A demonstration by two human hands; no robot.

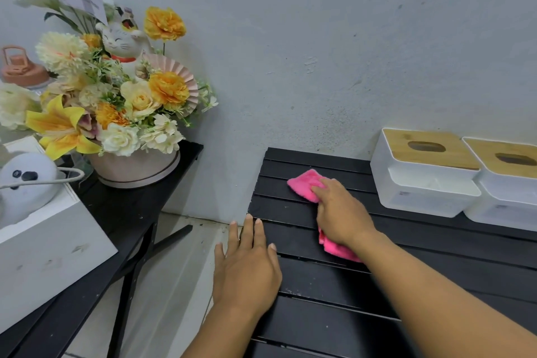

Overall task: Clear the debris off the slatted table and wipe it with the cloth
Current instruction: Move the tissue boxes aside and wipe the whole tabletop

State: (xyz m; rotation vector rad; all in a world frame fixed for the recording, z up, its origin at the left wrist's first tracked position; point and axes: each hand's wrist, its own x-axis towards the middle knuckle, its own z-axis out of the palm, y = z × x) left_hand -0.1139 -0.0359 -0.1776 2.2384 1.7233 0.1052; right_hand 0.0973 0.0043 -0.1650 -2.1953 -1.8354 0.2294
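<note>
The black slatted table [325, 279] fills the lower right of the head view. My right hand [341, 213] presses a pink cloth [305, 183] flat on the slats near the table's far left corner; the cloth sticks out ahead of the fingers and behind the wrist. My left hand [247, 264] lies flat and spread on the table's left edge, fingers pointing away, holding nothing. A few tiny pale specks [290, 291] show on the slats near the left hand.
Two white tissue boxes with wooden lids [427, 174] [505, 183] stand at the table's back right against the grey wall. To the left, a second black table [139, 197] carries a flower arrangement [116, 102], a white box [43, 244] and a small white device [26, 180]. A floor gap separates the tables.
</note>
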